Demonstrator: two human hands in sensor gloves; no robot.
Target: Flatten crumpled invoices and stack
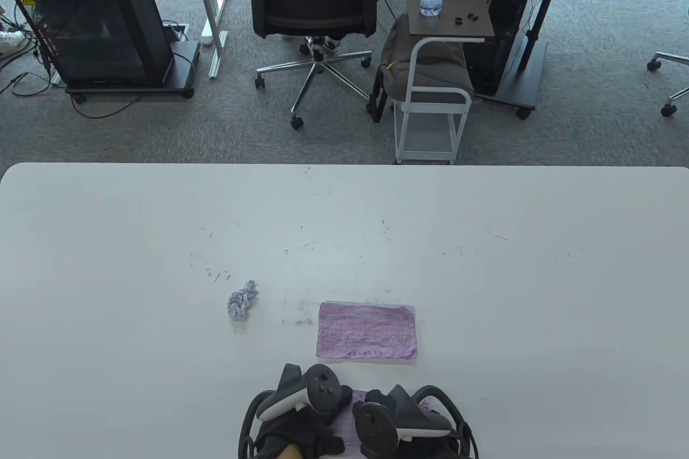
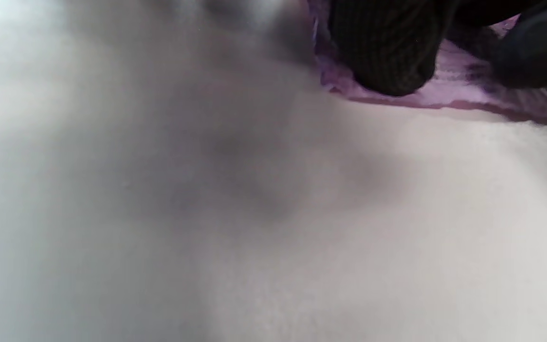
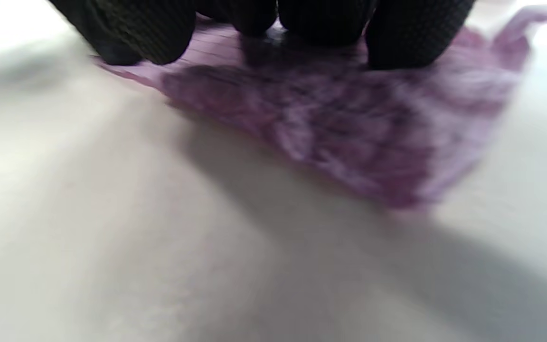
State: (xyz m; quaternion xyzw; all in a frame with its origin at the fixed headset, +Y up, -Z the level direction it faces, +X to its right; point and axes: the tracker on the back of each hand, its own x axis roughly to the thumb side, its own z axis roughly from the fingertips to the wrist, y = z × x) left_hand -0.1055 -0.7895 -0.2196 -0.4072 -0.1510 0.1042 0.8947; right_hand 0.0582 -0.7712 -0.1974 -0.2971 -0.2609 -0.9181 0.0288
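At the table's near edge, a purple invoice (image 1: 352, 418) lies under both hands, long axis running left-right. Left hand (image 1: 301, 416) and right hand (image 1: 398, 421) press it; right fingertips (image 3: 411, 42) sit flat on wrinkled paper, nothing gripped. Just beyond lies a flattened invoice (image 1: 367, 331), nearer the right hand. The crumpled ball (image 1: 241, 301) sits far-left, nearer the left hand. White table (image 1: 538, 265) beneath.

Pink invoice (image 1: 349, 418) at the desk's near edge: largely hidden beneath both trackers; print on it blurred in both wrist views.
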